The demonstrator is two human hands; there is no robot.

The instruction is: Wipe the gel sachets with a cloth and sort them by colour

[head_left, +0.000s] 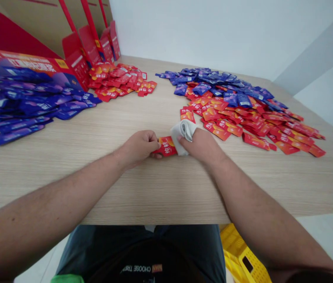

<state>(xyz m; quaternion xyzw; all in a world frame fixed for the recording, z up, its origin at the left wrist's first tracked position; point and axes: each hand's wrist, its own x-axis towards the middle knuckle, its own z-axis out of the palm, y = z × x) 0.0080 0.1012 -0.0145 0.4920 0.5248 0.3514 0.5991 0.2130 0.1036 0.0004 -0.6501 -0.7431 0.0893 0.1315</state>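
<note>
Red packet (166, 146): 12 o'clock, on table (154, 188) | left hand (138, 148): curled, pinching its end | right hand (200, 147): closed on cloth (184, 131), wiping packet | packet pile (243, 114): 1 o'clock

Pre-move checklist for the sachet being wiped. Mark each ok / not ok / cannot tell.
1. Sachet held: left hand has the left end of the red sachet. Ok.
2. Cloth in place: right hand presses the white cloth on the sachet's right end. Ok.
3. Sachet on surface: lies on the wooden table. Ok.
4. Sachet's covered end clean: cloth hides it. Cannot tell.
5. Piles sorted: the right-hand red sachets overlap the blue sachets. Not ok.
</note>
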